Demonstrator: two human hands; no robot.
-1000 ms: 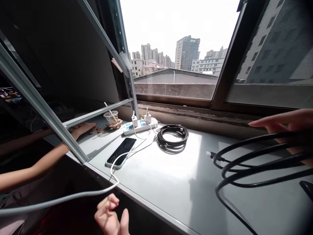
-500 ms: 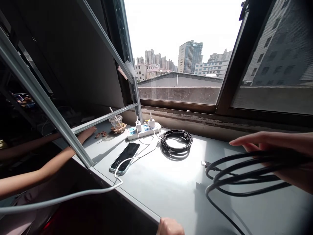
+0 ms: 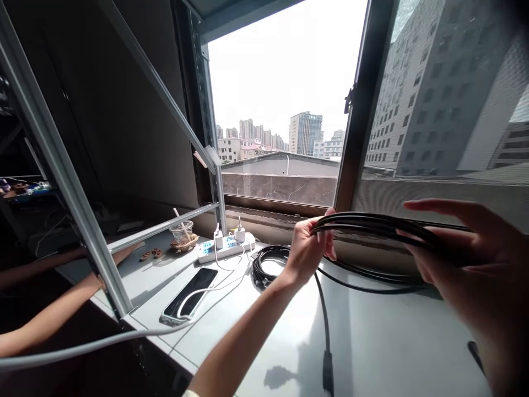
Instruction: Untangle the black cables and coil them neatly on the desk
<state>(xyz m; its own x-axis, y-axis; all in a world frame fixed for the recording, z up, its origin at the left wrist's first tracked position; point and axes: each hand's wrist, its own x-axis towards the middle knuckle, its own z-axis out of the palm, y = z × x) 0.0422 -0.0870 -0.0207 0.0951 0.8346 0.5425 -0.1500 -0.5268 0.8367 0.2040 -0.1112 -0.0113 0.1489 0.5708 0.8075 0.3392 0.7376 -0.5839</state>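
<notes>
A loosely coiled black cable is stretched between my two hands above the white tabletop. My left hand grips the coil's left side, fingers closed round the strands. At the right, my right hand has the coil in the crook of the thumb, with its index finger raised off the strands. One end of the cable hangs down toward the table and carries a black connector. Partly behind my left forearm lies a second black cable coil, flat on the table.
A smartphone with a white charging cable lies left of my arm. Behind it are a power strip with plugged chargers and a plastic cup. A metal frame post rises at left, near another person's arm.
My left hand has risen from the table's front edge and taken hold of the coil's left side. The coil is higher and spread between both hands. The view has shifted right and upward.
</notes>
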